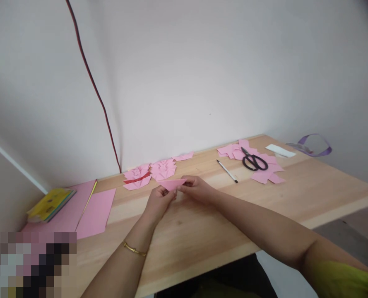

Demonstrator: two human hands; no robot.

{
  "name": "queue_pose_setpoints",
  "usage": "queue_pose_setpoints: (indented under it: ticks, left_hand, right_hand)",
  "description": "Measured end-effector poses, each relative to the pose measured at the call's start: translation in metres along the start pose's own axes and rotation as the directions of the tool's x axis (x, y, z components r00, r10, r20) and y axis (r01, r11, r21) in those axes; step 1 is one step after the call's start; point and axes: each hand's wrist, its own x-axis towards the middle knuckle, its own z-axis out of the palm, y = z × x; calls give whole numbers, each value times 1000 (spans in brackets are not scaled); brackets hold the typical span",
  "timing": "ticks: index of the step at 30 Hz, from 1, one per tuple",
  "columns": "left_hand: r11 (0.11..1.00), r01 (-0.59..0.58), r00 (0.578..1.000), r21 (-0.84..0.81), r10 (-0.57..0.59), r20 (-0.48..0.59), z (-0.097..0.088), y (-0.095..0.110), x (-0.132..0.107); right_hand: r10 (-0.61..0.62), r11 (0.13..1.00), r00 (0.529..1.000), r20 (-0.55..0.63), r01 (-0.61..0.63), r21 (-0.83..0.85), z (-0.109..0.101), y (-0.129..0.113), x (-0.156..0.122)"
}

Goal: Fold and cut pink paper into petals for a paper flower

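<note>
Pale wooden surface (pixel 121 231) against a white wall (pixel 202 74); clock centred on the folded pink paper (pixel 171 184). At nine o'clock, yellow packet (pixel 51 203) and thin yellow stick (pixel 86 204) on flat pink sheets (pixel 97 213): risk of a shifted edge if nudged by the left arm. Between ten and eleven, red strip (pixel 137 179) across creased pink pieces (pixel 163 169), just beyond the fingers: risk of scatter or flattened folds from a careless brush. At centre, left grip (pixel 159 202) pinched down on the near left end of the paper, right grip (pixel 198 190) likewise on the right: risk of a skewed crease from uneven pressure, or a tear from opposite pulls. Toward two, white pen (pixel 227 171), likely to roll if knocked; beyond, scissors (pixel 253 159) atop pink cut-outs (pixel 273 167): risk of dragged or nicked paper from a hasty lift
</note>
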Motion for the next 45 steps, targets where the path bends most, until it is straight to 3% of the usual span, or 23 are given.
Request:
queue_pose_setpoints:
  ticks: [5,10,12,14,17,25,34,39,45]
  left_hand:
    - [999,12,999,37,-10,-39,-3,1,2]
    - [996,50,998,-67,-53,-33,-4,-2,6]
    - [983,63,998,-174,-65,-8,-2,-3,7]
    - [970,70,998,-235,-68,14,-1,-4,7]
    - [980,52,998,-193,-47,31,1,-2,5]
    - [987,65,997,-146,-60,39,0,-4,4]
    - [989,81,997,-120,-80,21,-2,-2,4]
    - [983,94,995,-157,-90,33,-2,-2,5]
    - [972,95,994,-216,-82,69,-1,-5,5]
  right_hand:
    - [39,994,987,-159,-55,-99,-16,-2,3]
    - [70,997,958,-280,-57,56,-22,1,5]
    - [110,991,962,-249,-89,96,-17,1,4]
    - [131,990,982,-133,-124,60,-9,-1,1]
    - [62,997,998,10,-62,35,2,-4,-2]
    - [76,997,989,-130,-76,2,-8,-1,0]
    - [65,998,981,-184,-64,13,-11,-6,3]
    - [95,988,957,-276,-55,146,-15,-3,4]
    - [70,997,996,-57,-71,-9,-3,-3,0]
